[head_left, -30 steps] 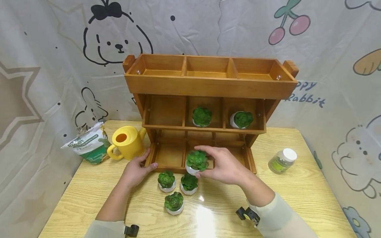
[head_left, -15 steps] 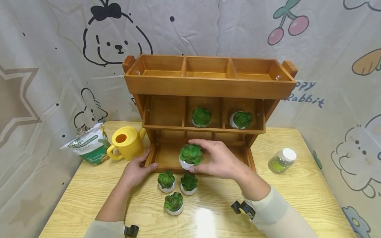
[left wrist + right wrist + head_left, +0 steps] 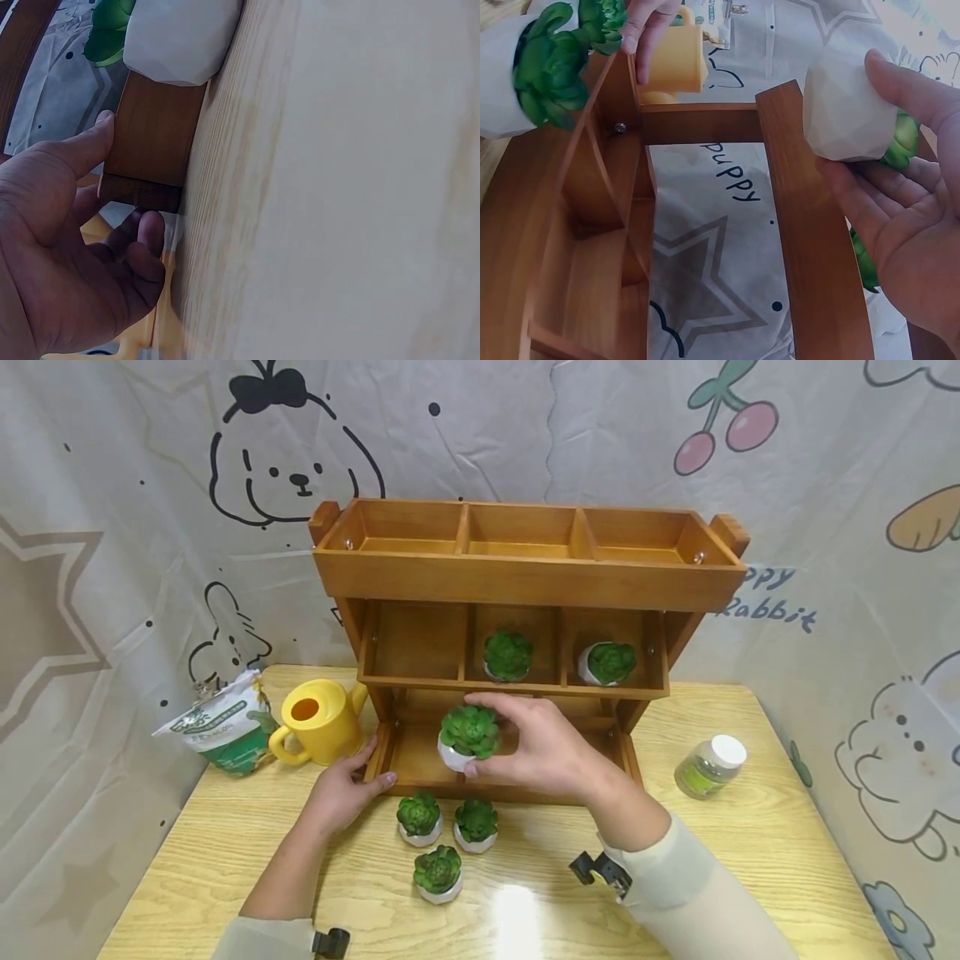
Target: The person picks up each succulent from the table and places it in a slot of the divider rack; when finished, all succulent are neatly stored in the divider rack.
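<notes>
"So, what do we have in our right-hand grip (image 3: 551, 750)?"

"We have a little plant (image 3: 469, 732), with our thumb and fingers closed round its white pot (image 3: 851, 109). We hold it up at the lower part of the wooden shelf (image 3: 525, 583)."

"Are we over the bottom tray (image 3: 412, 760)?"

"From the head camera we see it overlap that tray, near the divider between the left and middle compartments. We can't tell how high it is, or which compartment lies beneath."

"And our left-hand grip (image 3: 341, 793)?"

"At eight o'clock from our plant, curled about the tray's left end."

"What else do we see, counting from that plant?"

"On the table (image 3: 765, 827) we count one plant (image 3: 419, 817) at seven o'clock, another plant (image 3: 476, 822) at six and a third plant (image 3: 438, 870) at half past six. On the middle tray (image 3: 418, 643), a fourth plant (image 3: 507, 656) sits at one o'clock, a fifth plant (image 3: 612, 662) at two. We have the yellow watering can (image 3: 326, 731) at nine, a bag (image 3: 232, 735) beside it, farther out, and a jar (image 3: 708, 768) well apart, just past three."
</notes>
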`<state>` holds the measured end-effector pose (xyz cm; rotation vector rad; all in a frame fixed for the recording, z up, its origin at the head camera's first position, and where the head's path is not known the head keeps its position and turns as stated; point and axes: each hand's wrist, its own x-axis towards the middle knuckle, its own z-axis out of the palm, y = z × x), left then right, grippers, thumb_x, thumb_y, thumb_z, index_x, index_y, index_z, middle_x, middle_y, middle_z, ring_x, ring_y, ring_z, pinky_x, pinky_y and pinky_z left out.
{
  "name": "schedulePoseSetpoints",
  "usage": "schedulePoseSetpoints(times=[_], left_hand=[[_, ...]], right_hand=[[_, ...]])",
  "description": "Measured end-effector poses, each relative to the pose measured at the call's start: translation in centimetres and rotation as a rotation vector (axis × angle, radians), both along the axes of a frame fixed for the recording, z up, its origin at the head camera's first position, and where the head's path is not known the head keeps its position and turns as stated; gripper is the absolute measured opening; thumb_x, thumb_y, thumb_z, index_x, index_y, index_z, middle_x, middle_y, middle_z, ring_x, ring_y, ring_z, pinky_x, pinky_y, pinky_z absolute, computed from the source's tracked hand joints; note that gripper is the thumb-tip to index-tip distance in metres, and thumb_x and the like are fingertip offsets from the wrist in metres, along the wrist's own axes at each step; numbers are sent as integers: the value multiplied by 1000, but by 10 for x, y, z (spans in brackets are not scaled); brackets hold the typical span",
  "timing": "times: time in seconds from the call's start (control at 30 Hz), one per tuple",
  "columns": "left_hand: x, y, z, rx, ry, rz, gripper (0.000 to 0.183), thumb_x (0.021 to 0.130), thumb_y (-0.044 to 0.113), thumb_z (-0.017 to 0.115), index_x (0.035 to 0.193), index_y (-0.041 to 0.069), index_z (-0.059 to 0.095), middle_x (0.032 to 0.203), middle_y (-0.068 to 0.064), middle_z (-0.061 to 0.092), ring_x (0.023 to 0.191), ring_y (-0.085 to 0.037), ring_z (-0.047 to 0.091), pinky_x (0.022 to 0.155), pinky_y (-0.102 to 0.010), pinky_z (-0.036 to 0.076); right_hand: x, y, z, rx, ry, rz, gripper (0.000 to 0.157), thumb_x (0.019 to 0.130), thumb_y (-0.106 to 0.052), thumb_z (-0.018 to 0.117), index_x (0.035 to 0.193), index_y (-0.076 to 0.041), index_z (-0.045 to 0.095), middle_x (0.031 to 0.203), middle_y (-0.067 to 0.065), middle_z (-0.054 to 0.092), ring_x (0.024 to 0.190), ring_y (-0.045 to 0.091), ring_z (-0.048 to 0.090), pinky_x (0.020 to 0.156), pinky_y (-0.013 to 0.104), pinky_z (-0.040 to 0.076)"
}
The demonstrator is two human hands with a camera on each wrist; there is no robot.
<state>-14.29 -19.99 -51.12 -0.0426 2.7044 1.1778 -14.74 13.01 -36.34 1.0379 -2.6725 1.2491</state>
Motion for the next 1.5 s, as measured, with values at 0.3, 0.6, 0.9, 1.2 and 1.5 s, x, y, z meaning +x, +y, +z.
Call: schedulePoseSetpoints(times=[0.3,0.6,0.9,1.2,1.5], left_hand=[[0,0,2,5,0,1,84,95,52,73,162,19,35,154,-34,42,138,-48,46,110,-64,40],[0,1,3,13,-12,7,84,95,51,73,163,19,34,155,-32,42,139,-48,46,110,-63,41],[1,2,3,29,-7,3,84,95,49,73,163,19,34,156,-29,43,136,-45,51,108,-61,44],[1,1,1,19,-15,4,85,95,52,72,163,18,33,155,-30,45,136,-46,51,108,-62,43],[0,-1,-1,25,-13,4,86,94,55,72,163,19,33,154,-28,47,133,-44,54,107,-60,45]], right_hand=[[-6,-10,9,-10,27,3,78,75,-27,96,143,-14,60,116,-5,73,96,6,69,88,30,58],[-12,-18,17,-10,5,-9,76,77,-31,95,143,-17,61,113,-5,73,95,5,70,87,30,58],[-19,-28,24,-10,-13,4,80,77,-29,95,146,-12,58,117,-3,73,98,7,72,87,29,58],[-30,-41,30,-8,32,5,79,79,-30,93,147,-13,57,111,-3,74,90,4,69,80,26,58],[-39,-52,31,-12,8,-15,80,80,-26,93,148,-10,55,122,2,72,104,11,71,88,27,58]])
